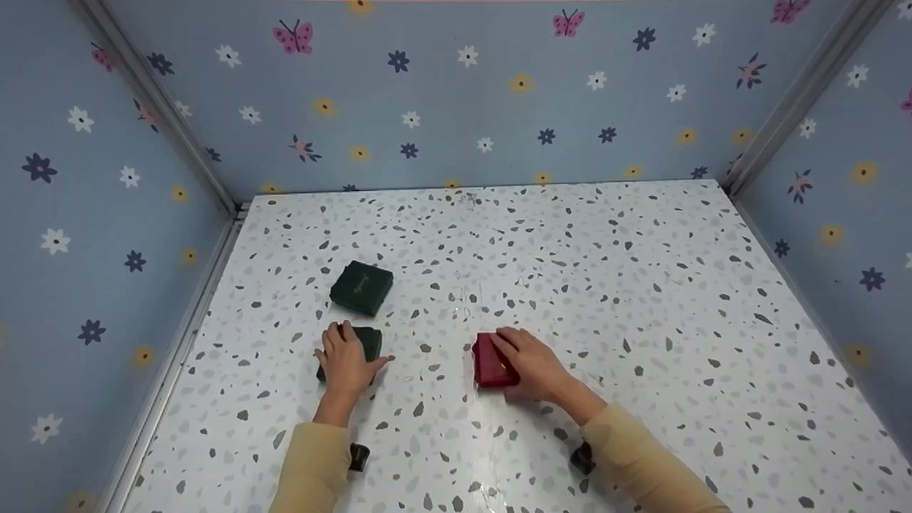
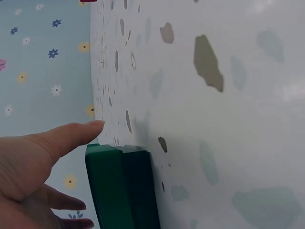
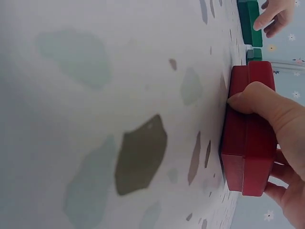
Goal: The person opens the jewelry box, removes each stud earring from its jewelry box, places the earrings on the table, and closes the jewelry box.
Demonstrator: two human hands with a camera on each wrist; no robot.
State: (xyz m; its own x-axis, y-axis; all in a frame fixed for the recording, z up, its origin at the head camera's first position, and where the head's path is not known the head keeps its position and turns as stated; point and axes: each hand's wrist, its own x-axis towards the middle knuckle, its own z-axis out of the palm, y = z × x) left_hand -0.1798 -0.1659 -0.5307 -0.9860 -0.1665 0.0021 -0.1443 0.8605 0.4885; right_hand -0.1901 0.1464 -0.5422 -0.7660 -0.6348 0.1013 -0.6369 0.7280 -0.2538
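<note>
Pinches red box (image 1: 491, 367) on counter (image 1: 641, 285) with right grip (image 1: 536, 367); holds left grip (image 1: 346, 365) spread over near green box (image 1: 372, 342), just short of far green box (image 1: 362, 288). Seems midway through grasping; next, probably calls for curling left grip before any lift.

– Able to read anything?
– Gold script (image 1: 364, 283) on the far green box (image 1: 360, 291), too small to make out.
– And on the red box (image 1: 491, 365)?
– Only a gold speck (image 1: 503, 365), equally unreadable.
</note>
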